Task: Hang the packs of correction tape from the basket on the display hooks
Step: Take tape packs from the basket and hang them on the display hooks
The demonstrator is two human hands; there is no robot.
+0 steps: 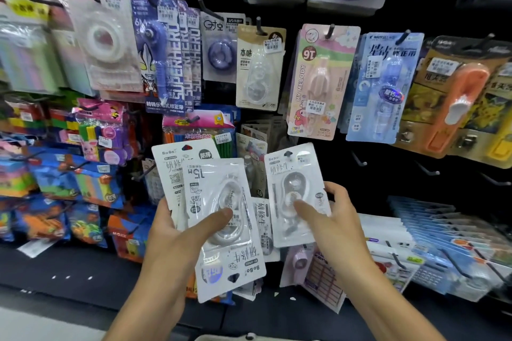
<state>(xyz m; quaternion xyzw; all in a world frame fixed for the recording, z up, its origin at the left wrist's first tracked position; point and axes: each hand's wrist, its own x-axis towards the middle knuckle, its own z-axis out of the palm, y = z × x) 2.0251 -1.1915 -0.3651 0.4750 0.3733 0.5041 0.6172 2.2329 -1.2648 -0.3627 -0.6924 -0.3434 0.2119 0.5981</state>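
Note:
My left hand [180, 232] grips a fanned stack of white correction tape packs [221, 230], thumb pressed on the clear blister of the front pack, which is upside down. Behind it a second pack [177, 163] stands upright. My right hand [329, 219] holds a single white correction tape pack [293, 191] upright, thumb on its blister, hang hole at the top. Bare black display hooks [360, 160] jut from the dark panel just right of that pack. Only a pale rim of the basket [221, 338] shows at the bottom edge.
Other tape packs hang on hooks above: a beige pack [259, 69], a pink My Melody pack [318, 83], a blue pack [382, 86], an orange one [457, 102]. Colourful stationery packs [91, 147] fill the left. Boxed stock [443, 252] lies lower right.

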